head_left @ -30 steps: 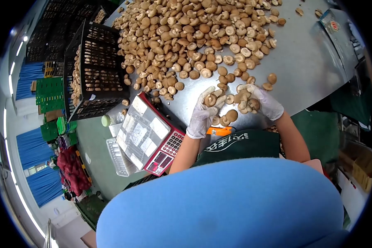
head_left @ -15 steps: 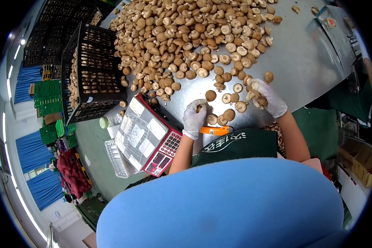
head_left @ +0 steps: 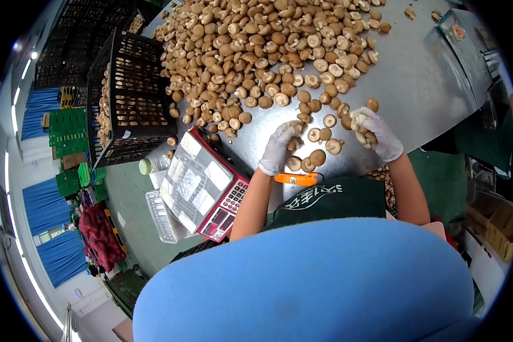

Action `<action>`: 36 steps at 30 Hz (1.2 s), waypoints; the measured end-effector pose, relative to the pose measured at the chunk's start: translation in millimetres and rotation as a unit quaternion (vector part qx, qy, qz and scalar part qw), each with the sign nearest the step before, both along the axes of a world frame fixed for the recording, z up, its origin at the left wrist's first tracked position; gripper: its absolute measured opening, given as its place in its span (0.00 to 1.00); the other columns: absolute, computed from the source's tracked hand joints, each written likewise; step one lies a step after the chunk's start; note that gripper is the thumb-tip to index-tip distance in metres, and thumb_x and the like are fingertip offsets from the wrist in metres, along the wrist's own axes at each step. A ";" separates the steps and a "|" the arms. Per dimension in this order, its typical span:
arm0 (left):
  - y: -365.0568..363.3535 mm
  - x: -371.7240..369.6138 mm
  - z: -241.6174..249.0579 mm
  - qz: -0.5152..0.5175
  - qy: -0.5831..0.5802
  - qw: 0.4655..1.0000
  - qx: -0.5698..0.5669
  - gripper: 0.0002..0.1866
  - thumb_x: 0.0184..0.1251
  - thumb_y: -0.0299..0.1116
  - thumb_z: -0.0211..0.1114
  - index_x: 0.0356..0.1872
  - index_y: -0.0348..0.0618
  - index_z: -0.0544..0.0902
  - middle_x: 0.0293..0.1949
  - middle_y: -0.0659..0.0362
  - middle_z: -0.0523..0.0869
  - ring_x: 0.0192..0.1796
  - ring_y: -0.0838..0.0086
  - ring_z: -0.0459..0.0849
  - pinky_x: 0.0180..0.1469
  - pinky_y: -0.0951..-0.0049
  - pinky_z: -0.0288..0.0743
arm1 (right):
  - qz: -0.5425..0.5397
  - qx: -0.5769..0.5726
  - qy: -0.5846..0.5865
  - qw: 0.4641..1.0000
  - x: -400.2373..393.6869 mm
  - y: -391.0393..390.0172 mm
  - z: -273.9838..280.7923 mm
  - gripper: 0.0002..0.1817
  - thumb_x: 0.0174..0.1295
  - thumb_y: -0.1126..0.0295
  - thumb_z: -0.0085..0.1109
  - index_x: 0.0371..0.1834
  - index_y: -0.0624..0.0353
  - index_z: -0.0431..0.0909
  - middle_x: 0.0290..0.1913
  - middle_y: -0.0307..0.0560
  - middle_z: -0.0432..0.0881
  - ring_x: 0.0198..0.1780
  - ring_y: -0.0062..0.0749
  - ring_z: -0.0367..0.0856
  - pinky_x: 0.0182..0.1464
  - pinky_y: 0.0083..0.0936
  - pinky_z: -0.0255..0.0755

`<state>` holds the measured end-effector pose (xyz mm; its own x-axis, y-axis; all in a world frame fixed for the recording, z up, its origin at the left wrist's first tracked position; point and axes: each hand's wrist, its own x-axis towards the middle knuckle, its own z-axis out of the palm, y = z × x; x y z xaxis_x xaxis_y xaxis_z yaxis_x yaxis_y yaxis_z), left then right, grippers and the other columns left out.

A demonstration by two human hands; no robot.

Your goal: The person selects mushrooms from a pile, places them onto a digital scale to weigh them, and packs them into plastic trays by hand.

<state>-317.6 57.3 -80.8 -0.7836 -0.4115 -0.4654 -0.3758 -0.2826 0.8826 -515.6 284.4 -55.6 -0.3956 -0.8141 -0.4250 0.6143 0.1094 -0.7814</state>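
My left hand [head_left: 277,149], in a white glove, is closed round mushrooms at the near side of the metal table [head_left: 419,85]. My gloved right hand [head_left: 381,135] has its fingers curled about several shiitake mushrooms, whose pale stems show at the fingertips. Between the hands lie loose mushrooms [head_left: 334,147], some cap up and some gills up. Just below my left hand, an orange-handled tool [head_left: 296,179] rests at the table's edge. Beyond both hands spreads a large heap of brown shiitake [head_left: 239,51].
A red-framed scale [head_left: 195,188] with a keypad stands to the left. Behind it a black plastic crate [head_left: 139,85] holds mushrooms, and a jar with a pale green lid [head_left: 145,166] is close by. At the right end sits a metal box [head_left: 459,51].
My left hand has moved up and to the right, to where a loose mushroom lay, and closed there. My right hand stays near its place, still gripping mushrooms.
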 end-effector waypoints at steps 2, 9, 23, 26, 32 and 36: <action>-5.0 8.6 3.0 0.035 0.091 0.967 0.237 0.21 0.79 0.40 0.52 0.59 0.34 0.79 0.46 0.56 0.86 0.38 0.73 0.82 0.44 0.74 0.78 | -0.022 0.005 0.003 1.000 -1.3 3.1 2.2 0.16 0.73 0.59 0.53 0.55 0.59 0.75 0.35 0.38 0.77 0.21 0.15 0.69 0.16 0.13 0.59; -1.9 23.9 15.0 0.040 0.071 0.959 0.271 0.20 0.79 0.42 0.50 0.59 0.38 0.77 0.44 0.56 0.86 0.40 0.73 0.85 0.46 0.72 0.82 | -0.114 0.055 0.047 0.991 -22.9 14.7 9.0 0.15 0.69 0.60 0.59 0.53 0.57 0.78 0.34 0.32 0.77 0.26 0.11 0.71 0.20 0.09 0.61; 57.1 38.1 53.5 -0.035 0.058 0.997 0.044 0.21 0.60 0.21 0.73 0.53 0.37 0.78 0.47 0.55 0.86 0.41 0.77 0.84 0.46 0.78 0.79 | 0.210 0.028 0.293 0.932 32.1 -8.8 12.6 0.18 0.72 0.58 0.56 0.55 0.58 0.83 0.40 0.38 0.84 0.40 0.19 0.79 0.39 0.18 0.73; 71.7 30.0 60.0 -0.211 0.040 0.923 -0.320 0.25 0.52 0.25 0.80 0.52 0.39 0.80 0.43 0.60 0.83 0.46 0.76 0.83 0.48 0.74 0.78 | 0.262 0.037 0.354 0.897 67.5 -24.7 -11.1 0.19 0.71 0.57 0.59 0.55 0.59 0.83 0.36 0.40 0.82 0.41 0.24 0.79 0.48 0.20 0.74; 63.0 39.1 56.1 -0.080 0.054 0.929 -0.358 0.35 0.50 0.29 0.82 0.61 0.40 0.76 0.51 0.53 0.78 0.48 0.67 0.83 0.52 0.69 0.80 | 0.249 0.013 0.233 0.940 36.7 -9.6 -14.9 0.18 0.66 0.56 0.65 0.51 0.57 0.85 0.34 0.38 0.82 0.36 0.19 0.80 0.36 0.22 0.77; 44.0 52.1 30.9 -0.135 -0.089 0.890 -0.426 0.50 0.44 0.38 0.84 0.72 0.42 0.67 0.54 0.48 0.75 0.54 0.54 0.82 0.55 0.61 0.80 | -0.019 0.134 0.193 0.972 -22.6 19.1 25.2 0.15 0.70 0.59 0.60 0.51 0.56 0.85 0.39 0.32 0.83 0.36 0.14 0.77 0.37 0.14 0.73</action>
<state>-265.5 101.2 -49.9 -0.8524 -0.4828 -0.2006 -0.4839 0.5832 0.6525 -538.1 303.5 -30.4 -0.5950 -0.6769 -0.4334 0.2889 0.3231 -0.9012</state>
